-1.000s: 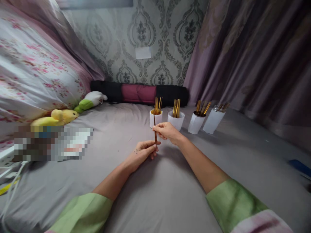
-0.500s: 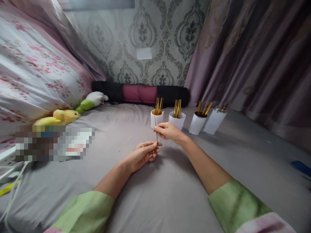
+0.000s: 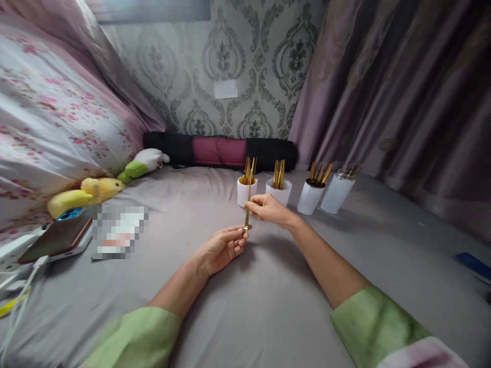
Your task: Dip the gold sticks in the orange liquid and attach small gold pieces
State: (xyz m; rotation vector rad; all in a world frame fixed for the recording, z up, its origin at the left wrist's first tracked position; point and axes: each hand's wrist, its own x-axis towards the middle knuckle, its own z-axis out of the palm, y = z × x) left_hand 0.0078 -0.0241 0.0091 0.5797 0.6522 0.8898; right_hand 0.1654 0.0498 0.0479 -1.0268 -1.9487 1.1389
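Observation:
A slim gold-coloured utensil (image 3: 248,212) stands nearly upright between my two hands. My right hand (image 3: 268,208) pinches it around the middle between thumb and fingertips. At its lower end, my left hand (image 3: 226,248) closes thumb and fingers on it, partly hiding that end, so its exact kind is unclear. Just behind my hands is a white cup (image 3: 244,195) holding several thin gold handles that point up. To its right, a wider white cup (image 3: 282,194) holds more gold handles, its lower front partly behind my right hand.
Farther right stand a white-wrapped cup (image 3: 310,198) and a taller white-wrapped jar (image 3: 337,194), both holding slim utensils. Plush toys (image 3: 143,162), a phone (image 3: 57,235), and a white power strip (image 3: 19,248) lie left. A black-and-maroon roll (image 3: 218,151) lies along the wall.
The utensil has turned in my fingers, so its flat, wider side now shows instead of a thin edge. Both hands keep nearly the same place; the view has shifted slightly.

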